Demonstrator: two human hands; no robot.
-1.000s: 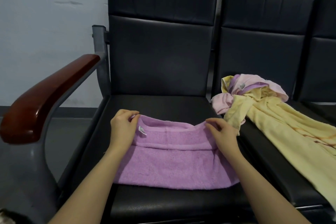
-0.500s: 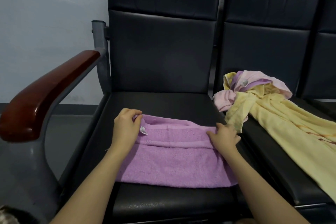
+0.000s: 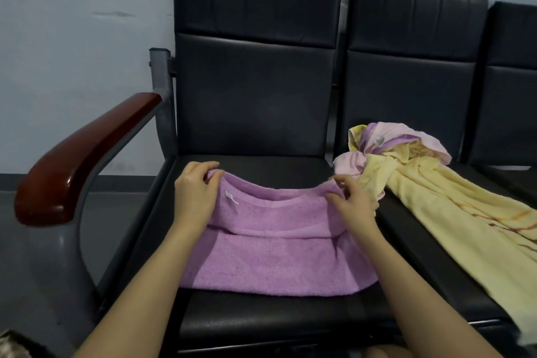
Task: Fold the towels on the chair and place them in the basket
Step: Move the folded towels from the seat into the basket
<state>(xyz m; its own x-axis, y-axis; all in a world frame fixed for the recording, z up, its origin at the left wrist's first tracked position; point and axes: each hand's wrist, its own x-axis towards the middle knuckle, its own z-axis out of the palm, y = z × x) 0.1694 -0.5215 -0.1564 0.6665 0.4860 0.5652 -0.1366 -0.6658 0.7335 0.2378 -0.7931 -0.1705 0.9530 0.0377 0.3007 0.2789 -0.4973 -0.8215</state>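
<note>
A purple towel [image 3: 273, 259] lies folded on the black seat [image 3: 261, 320] of the left chair, its far edge lifted and sagging in the middle. My left hand [image 3: 196, 195] pinches the far left corner, beside a small white label. My right hand [image 3: 353, 202] pinches the far right corner. A heap of pink and purple towels [image 3: 386, 142] sits on the neighbouring seat with a long yellow towel [image 3: 453, 209] running down towards the front right. No basket shows in the head view.
A brown wooden armrest [image 3: 84, 154] on a grey metal frame stands to the left of the seat. Black chair backs [image 3: 255, 67] rise behind, against a pale wall. A third black chair [image 3: 511, 81] is at the far right.
The far edge of the purple towel lay flat on the seat half a second ago; both hands have now lifted its corners again and drawn them away from me.
</note>
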